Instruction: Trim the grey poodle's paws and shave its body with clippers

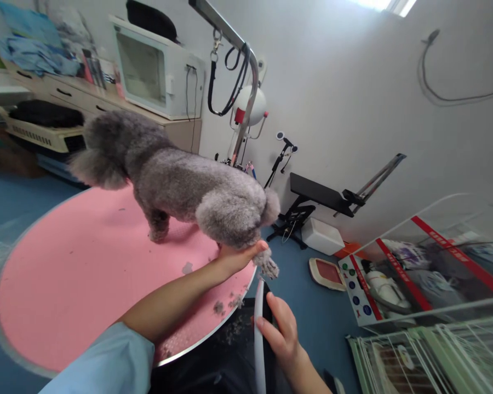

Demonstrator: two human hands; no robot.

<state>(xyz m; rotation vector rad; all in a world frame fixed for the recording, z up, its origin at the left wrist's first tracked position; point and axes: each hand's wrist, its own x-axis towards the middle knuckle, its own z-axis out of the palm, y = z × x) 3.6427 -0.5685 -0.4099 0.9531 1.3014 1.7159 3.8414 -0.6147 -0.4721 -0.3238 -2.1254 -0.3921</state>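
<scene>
A grey curly-haired dog (184,178) stands on a round pink grooming table (78,273), its head toward the left and its rear toward me. Its hind leg is in my left hand (238,258), closed round it just above the paw (268,266), which sticks out past the table's rim. In my right hand (282,331) is a slim white-and-black hair clipper (259,339), held upright between thumb and fingers. The clipper's tip is just below the paw; whether they touch I cannot tell. Tufts of cut hair (219,307) lie near the table's edge.
A metal grooming arm (246,104) with a black loop leash (230,93) rises behind the dog. To the right are a black folding table (320,194), a white tub (322,236), a clear-walled pen (414,273) and wire cages (431,355). A white cabinet (184,82) stands back left.
</scene>
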